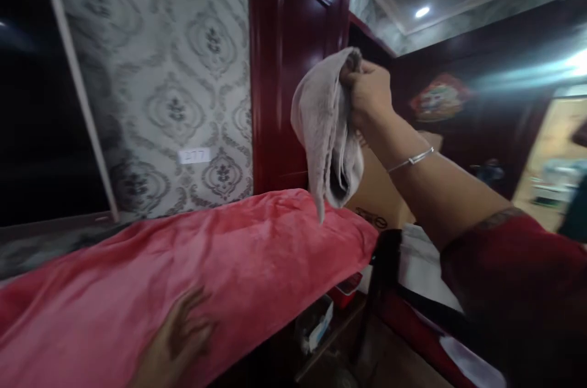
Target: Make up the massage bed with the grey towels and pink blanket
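My right hand (370, 91) is raised at the upper middle, its fingers closed on one end of a light grey cloth (321, 101). The cloth hangs down in loose folds, its lowest corner above a pink blanket (229, 253). Low in the view, my left hand (181, 333) is over the near part of the blanket. Its fingers are loosely bent and apart, with nothing seen between them. Whether it touches the blanket, I cannot tell. The blanket is spread over a long surface against the wall and drapes over the front edge.
Behind the cloth stands a cardboard box (383, 186). Under the blanket's front edge, a shelf holds a red container (346, 291) and other small items. A dark screen (46, 101) is at the left. A dark red door (293, 70) rises beyond the blanket.
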The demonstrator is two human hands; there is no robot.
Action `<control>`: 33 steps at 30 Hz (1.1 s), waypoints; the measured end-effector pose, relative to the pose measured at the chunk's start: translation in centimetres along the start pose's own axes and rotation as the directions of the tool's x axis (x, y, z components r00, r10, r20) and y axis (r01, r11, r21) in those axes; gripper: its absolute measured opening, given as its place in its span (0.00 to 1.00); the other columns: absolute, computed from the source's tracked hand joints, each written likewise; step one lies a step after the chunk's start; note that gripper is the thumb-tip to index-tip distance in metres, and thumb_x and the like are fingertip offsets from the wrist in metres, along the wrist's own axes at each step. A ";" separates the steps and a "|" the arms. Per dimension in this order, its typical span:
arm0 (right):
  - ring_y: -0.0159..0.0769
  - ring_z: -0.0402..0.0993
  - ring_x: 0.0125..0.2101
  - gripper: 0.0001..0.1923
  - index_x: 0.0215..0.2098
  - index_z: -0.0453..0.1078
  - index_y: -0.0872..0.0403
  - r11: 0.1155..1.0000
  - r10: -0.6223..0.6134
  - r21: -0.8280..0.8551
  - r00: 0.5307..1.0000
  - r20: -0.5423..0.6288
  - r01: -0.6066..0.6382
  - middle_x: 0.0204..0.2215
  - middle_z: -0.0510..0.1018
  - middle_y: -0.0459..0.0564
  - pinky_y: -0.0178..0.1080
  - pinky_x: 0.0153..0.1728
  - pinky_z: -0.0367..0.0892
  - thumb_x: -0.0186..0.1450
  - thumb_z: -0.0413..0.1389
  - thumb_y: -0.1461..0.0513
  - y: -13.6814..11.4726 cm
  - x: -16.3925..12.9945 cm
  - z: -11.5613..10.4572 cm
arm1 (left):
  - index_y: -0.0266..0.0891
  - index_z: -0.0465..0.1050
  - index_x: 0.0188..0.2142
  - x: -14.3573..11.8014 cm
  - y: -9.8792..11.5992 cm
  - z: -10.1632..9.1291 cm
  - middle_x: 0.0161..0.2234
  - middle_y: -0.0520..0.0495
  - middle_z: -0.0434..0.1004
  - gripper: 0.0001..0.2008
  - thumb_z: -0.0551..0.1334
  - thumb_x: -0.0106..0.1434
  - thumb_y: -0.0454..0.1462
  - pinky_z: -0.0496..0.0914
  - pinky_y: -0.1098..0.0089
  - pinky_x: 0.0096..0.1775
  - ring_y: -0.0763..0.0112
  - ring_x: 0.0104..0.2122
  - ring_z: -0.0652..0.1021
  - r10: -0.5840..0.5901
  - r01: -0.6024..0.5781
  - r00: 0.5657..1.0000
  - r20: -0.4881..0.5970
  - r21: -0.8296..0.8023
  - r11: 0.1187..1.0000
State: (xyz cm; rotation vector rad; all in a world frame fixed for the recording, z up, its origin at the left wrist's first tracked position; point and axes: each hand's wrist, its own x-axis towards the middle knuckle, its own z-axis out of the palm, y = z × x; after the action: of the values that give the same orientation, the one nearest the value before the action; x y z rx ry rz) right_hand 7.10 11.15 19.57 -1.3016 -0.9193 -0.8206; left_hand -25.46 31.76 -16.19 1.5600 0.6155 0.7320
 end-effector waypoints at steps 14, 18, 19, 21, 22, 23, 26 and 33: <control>0.36 0.72 0.23 0.12 0.24 0.75 0.55 0.614 0.483 0.394 0.721 0.497 -0.684 0.16 0.73 0.43 0.35 0.26 0.67 0.49 0.67 0.55 0.8 -19.0 20.3 | 0.39 0.81 0.38 3.0 4.0 -0.5 0.38 0.42 0.83 0.13 0.65 0.58 0.45 0.76 0.59 0.44 0.55 0.39 0.81 0.564 -0.546 0.822 -0.080 0.173 0.820; 0.34 0.73 0.25 0.09 0.28 0.76 0.56 0.650 0.449 0.351 0.713 0.538 -0.674 0.19 0.76 0.44 0.34 0.29 0.69 0.50 0.67 0.59 2.8 -15.8 21.6 | 0.40 0.79 0.44 3.3 11.0 -2.8 0.43 0.45 0.83 0.23 0.74 0.50 0.47 0.74 0.61 0.51 0.53 0.48 0.80 0.416 -0.452 0.877 -0.241 -0.118 0.884; 0.34 0.73 0.24 0.08 0.28 0.76 0.56 0.658 0.464 0.320 0.702 0.540 -0.681 0.19 0.76 0.44 0.34 0.29 0.69 0.51 0.66 0.60 3.6 -15.6 21.8 | 0.39 0.79 0.46 4.0 12.0 -2.9 0.43 0.44 0.83 0.26 0.75 0.50 0.48 0.74 0.60 0.52 0.52 0.50 0.79 0.368 -0.412 0.906 -0.209 -0.230 0.882; 0.33 0.71 0.22 0.06 0.26 0.75 0.57 0.664 0.506 0.240 0.662 0.553 -0.708 0.17 0.75 0.44 0.34 0.28 0.69 0.51 0.65 0.62 5.5 -16.4 21.6 | 0.37 0.78 0.45 6.1 12.5 -2.7 0.40 0.42 0.83 0.26 0.74 0.51 0.48 0.76 0.59 0.50 0.51 0.47 0.80 0.228 -0.243 0.970 -0.086 -0.432 0.868; 0.33 0.70 0.21 0.06 0.24 0.74 0.57 0.666 0.528 0.189 0.635 0.564 -0.722 0.16 0.73 0.44 0.35 0.28 0.69 0.51 0.65 0.63 6.6 -17.4 21.2 | 0.35 0.78 0.44 7.2 11.9 -2.6 0.36 0.41 0.83 0.23 0.74 0.52 0.46 0.77 0.59 0.46 0.52 0.44 0.82 0.137 -0.134 0.990 -0.029 -0.491 0.861; 0.33 0.69 0.20 0.05 0.22 0.73 0.57 0.669 0.551 0.133 0.608 0.571 -0.731 0.15 0.72 0.44 0.36 0.28 0.69 0.50 0.65 0.64 7.7 -18.7 20.7 | 0.34 0.77 0.42 8.3 10.8 -2.5 0.33 0.41 0.83 0.20 0.73 0.53 0.43 0.78 0.60 0.43 0.53 0.40 0.82 0.046 -0.037 0.999 0.005 -0.519 0.854; 0.37 0.73 0.23 0.02 0.22 0.73 0.57 0.692 0.589 -0.015 0.553 0.590 -0.722 0.16 0.74 0.46 0.41 0.34 0.73 0.50 0.62 0.67 10.2 -23.5 18.5 | 0.32 0.76 0.33 10.9 6.1 -2.8 0.26 0.42 0.80 0.10 0.71 0.54 0.36 0.77 0.65 0.32 0.61 0.27 0.81 -0.155 0.105 0.986 -0.060 -0.496 0.862; 0.46 0.78 0.48 0.15 0.41 0.81 0.53 0.895 0.324 -0.115 0.453 0.831 -0.431 0.45 0.83 0.54 0.47 0.54 0.69 0.57 0.58 0.63 10.4 -32.9 14.6 | 0.35 0.70 0.27 12.6 -1.2 -5.8 0.17 0.55 0.69 0.16 0.75 0.44 0.36 0.62 0.76 0.21 0.76 0.16 0.68 -0.207 0.053 0.927 -0.312 -0.438 0.898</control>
State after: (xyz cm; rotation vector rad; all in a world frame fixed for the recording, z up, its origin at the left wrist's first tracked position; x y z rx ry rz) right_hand 1.16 26.44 -14.16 -1.7420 -1.3107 0.3108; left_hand -21.53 45.06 -15.73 0.9802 0.7591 0.9795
